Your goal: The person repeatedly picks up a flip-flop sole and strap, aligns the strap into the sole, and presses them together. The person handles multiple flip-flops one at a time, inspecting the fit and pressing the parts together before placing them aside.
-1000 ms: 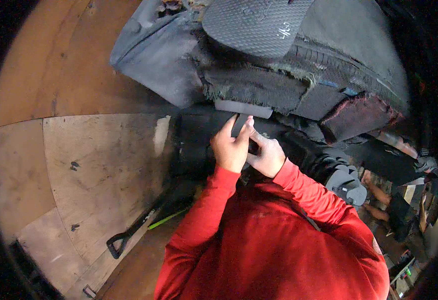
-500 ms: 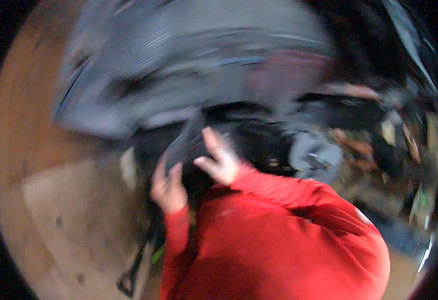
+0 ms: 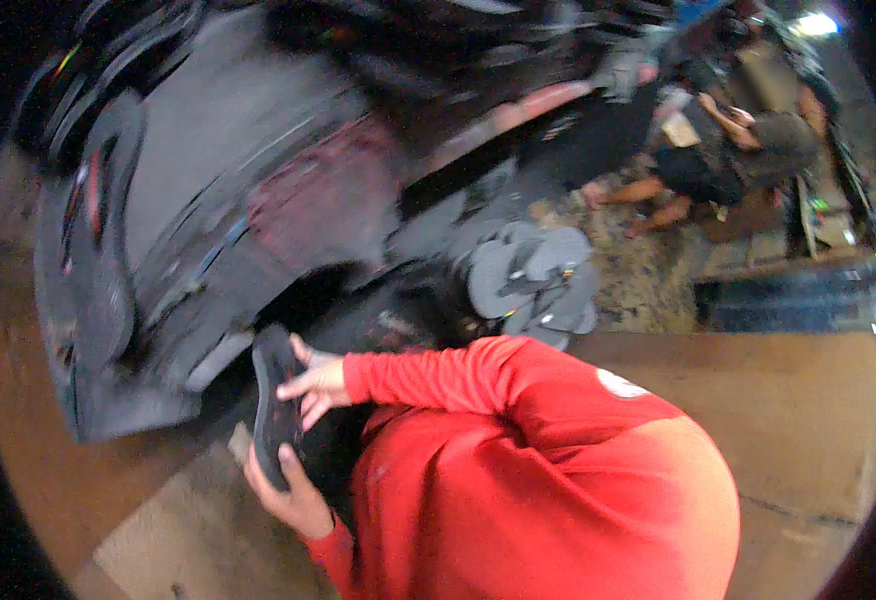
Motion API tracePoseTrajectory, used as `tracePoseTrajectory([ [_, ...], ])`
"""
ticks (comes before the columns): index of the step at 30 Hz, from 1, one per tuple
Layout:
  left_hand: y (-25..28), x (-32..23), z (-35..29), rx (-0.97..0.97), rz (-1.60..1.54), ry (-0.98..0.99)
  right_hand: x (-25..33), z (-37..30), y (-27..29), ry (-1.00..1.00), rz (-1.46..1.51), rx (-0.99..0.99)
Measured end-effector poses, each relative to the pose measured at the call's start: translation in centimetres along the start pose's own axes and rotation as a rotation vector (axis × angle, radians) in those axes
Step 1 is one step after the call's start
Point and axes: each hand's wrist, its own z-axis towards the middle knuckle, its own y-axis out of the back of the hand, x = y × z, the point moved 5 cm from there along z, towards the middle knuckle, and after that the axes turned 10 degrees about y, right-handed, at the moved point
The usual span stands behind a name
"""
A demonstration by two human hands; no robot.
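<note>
A dark grey sandal sole [image 3: 274, 392], long and curved at its edge, is held upright in front of me. My left hand [image 3: 293, 497] grips its lower end, thumb on the face and fingers round the side. On its upper half, my right hand [image 3: 318, 386] lays thumb and fingers across the surface and edge. Whether a strap is fitted on the sole cannot be made out. Red sleeves cover both my forearms.
A worktable [image 3: 248, 90] with a dark, worn top stands ahead, with dark sandals [image 3: 108, 240] at its left. Grey flip-flops [image 3: 533, 275] lie piled to the right. Farther off, a person [image 3: 723, 150] sits beside a littered floor. Brown boards [image 3: 758, 420] lie at right.
My view has swung to the right, bringing the seated person into sight. My right hand, apart from the sole with fingers spread before, now holds it together with my left.
</note>
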Motion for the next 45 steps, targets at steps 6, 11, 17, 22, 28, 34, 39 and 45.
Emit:
tracePoseTrajectory([
  [6,0.8,-3.5,3.0,0.002,0.006,-0.006,1.1,5.0,-1.1,0.037,-0.015,0.132],
  [11,-2.0,-4.8,7.2,0.077,0.132,0.015,2.2,5.2,0.5,-0.007,0.029,-0.083],
  [17,-1.3,-4.9,6.0,0.057,0.078,0.016,2.8,3.9,0.3,-0.025,-0.028,-0.048],
  [22,-4.4,-3.4,8.6,0.179,0.156,0.088,2.8,3.5,3.2,-0.102,0.061,-0.239],
  [28,-3.0,-4.1,7.5,0.125,0.066,0.1,4.4,1.9,2.1,-0.1,-0.106,-0.215],
  [34,-2.2,-4.2,7.3,0.12,0.185,0.014,3.1,2.9,1.3,-0.083,-0.073,-0.18],
  [39,-5.9,-2.1,10.0,0.254,0.154,0.114,3.3,1.5,5.3,-0.245,-0.098,-0.355],
  [45,-1.9,-4.9,7.8,0.141,0.122,0.086,4.2,1.7,0.7,-0.157,-0.13,-0.162],
])
